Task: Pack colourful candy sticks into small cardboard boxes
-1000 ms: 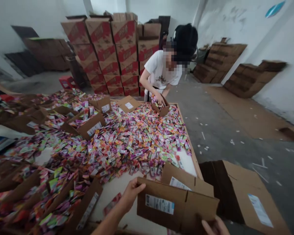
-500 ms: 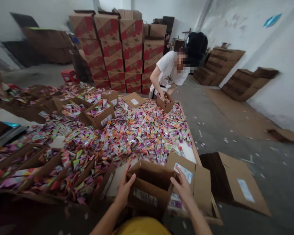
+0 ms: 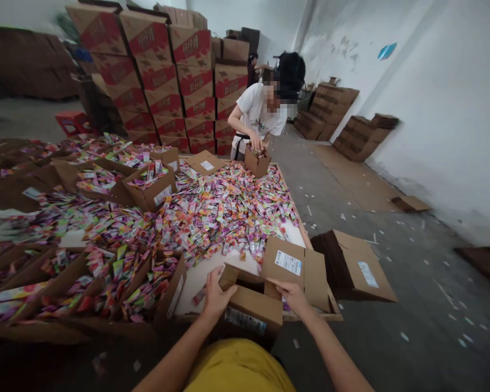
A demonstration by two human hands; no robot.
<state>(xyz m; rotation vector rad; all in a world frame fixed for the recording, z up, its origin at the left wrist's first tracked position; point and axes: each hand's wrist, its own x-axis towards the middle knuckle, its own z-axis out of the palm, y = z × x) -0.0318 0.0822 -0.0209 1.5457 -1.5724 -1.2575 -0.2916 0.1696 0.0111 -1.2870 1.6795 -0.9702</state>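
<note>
Since half a second ago, both hands have slid down the small cardboard box point(image 3: 251, 305), which now sits lower at the desk's near edge with its flaps spread wider.

A wide wooden-rimmed desk point(image 3: 306, 234) fills the room's middle, heaped with bright candy packets point(image 3: 224, 209). Stacked red-and-brown cartons point(image 3: 171, 81) stand behind its far edge. Along the near-left edge, a row of open boxes point(image 3: 106, 277) brims with packets. On the floor past the near-right corner lies a tipped empty carton point(image 3: 353, 267). At the far-right corner, another person point(image 3: 257, 111) bends over a little box point(image 3: 256, 160).

At the near edge, the left hand point(image 3: 215, 296) has its grip clenched on the small box's left flap, and the right hand point(image 3: 294, 296) grasps its right flap. A labelled flap point(image 3: 288, 261) rises behind them. One loose packet point(image 3: 198, 296) lies just left of the box.
</note>
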